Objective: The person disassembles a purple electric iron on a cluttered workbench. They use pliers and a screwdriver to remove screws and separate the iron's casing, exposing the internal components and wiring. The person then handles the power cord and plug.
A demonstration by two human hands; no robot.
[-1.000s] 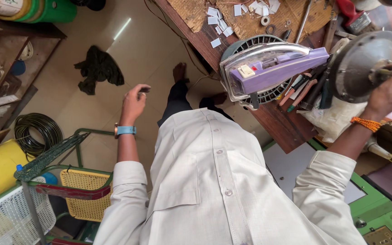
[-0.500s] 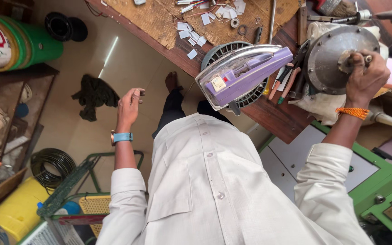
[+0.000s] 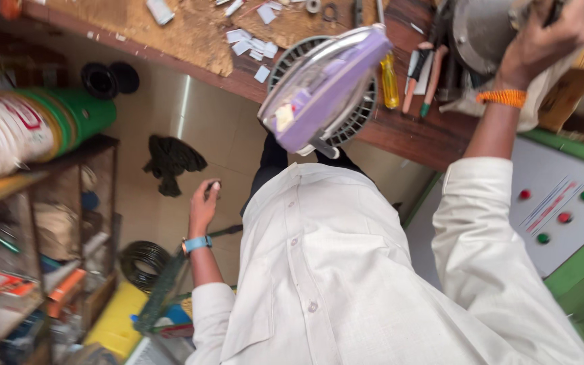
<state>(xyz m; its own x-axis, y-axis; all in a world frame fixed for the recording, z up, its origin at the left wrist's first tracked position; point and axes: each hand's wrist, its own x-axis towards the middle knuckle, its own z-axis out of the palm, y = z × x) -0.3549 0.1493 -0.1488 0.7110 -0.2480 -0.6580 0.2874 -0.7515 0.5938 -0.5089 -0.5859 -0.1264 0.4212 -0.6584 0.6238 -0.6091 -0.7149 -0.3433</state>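
I see my left hand [image 3: 203, 203] raised free at my side, fingers loosely curled, palm turned inward, a blue band at the wrist. My right arm is stretched up and forward, sleeve pushed back, orange thread at the wrist. My right hand [image 3: 544, 35] is clenched, fingers wrapped tight.

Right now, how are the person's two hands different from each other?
The left hand hangs low over the floor, away from the workbench, pinching a small dark thing too small to tell. The right hand is raised at the bench, gripping a round grey metal part. The left wrist wears a blue watch; the right wrist wears an orange band. Both come out of white shirt sleeves.
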